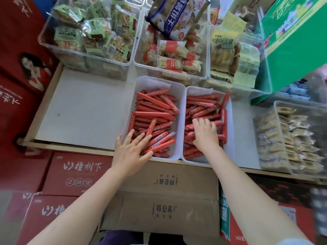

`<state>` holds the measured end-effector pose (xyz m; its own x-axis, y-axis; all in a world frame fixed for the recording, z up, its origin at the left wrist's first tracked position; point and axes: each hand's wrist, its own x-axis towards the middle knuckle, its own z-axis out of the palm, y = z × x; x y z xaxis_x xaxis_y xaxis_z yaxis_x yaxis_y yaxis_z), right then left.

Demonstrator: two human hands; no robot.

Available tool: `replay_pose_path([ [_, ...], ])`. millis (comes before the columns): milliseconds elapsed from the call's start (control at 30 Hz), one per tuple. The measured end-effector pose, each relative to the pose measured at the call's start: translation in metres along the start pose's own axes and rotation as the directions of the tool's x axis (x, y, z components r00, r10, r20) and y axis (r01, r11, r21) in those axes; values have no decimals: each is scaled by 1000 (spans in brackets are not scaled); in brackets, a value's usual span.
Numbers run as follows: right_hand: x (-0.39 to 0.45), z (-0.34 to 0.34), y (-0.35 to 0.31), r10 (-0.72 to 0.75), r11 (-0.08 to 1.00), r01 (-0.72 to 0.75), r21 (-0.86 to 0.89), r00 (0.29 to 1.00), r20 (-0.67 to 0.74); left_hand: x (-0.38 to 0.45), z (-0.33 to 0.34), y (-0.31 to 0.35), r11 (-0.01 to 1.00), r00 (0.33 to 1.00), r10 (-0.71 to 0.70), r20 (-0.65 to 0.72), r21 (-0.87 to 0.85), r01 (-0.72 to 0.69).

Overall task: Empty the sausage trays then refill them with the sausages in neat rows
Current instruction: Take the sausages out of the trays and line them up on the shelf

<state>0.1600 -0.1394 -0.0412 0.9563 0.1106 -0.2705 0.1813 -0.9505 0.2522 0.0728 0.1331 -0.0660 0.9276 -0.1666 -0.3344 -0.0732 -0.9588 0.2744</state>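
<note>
Two white plastic trays stand side by side on a pale shelf, each heaped with red sausages lying at mixed angles. The left tray (141,84) holds sausages (152,114); my left hand (131,149) lies over its near left corner, fingers spread and straight, touching the sausages there. In the right tray (231,135), my right hand (206,134) rests palm down on its sausages (201,105), fingers bent over several of them. I cannot see whether it holds any.
Clear bins of packaged snacks (92,32) line the back of the shelf, with a green carton (292,41) at the right. Another clear bin of snacks (292,138) stands to the right. Bare shelf surface (85,110) lies left of the trays. Cardboard boxes (159,200) are stacked below.
</note>
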Motion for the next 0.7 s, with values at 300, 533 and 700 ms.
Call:
replay_pose_path([
  [300, -35, 6, 10, -48, 846, 4, 533, 996, 70, 2, 0, 4, 999, 999, -36, -22, 26, 36],
  [533, -54, -26, 27, 211, 435, -181, 882, 973, 96, -4, -11, 30, 996, 996, -70, -56, -60, 67],
  [700, -77, -53, 40, 403, -235, -103, 966, 894, 193, -13, -23, 64, 934, 992, 0, -128, -354, -46],
])
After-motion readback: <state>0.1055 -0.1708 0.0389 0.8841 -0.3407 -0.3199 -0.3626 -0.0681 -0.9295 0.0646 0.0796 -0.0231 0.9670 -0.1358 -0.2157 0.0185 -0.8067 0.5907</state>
